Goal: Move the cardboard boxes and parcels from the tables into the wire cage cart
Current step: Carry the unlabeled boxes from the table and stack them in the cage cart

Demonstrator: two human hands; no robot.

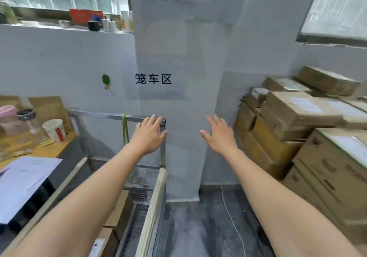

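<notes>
Both my arms reach forward with empty hands. My left hand [150, 134] hovers with straight fingers over the far right corner of the wire cage cart [111, 116]. My right hand [220, 134] is held flat in the air to the right of the cart, in front of the white pillar. Cardboard boxes [117, 215] lie low inside the cart at the bottom left. A large stack of cardboard boxes and parcels [297, 114] is piled at the right, an arm's length from my right hand.
A wooden table [35, 149] at the left carries a paper cup [55, 129], a glass jar, a pink thing and a white sheet of paper [21, 183]. The pillar [178, 78] bears black lettering. Grey floor with a white cord [232, 217] lies below my right arm.
</notes>
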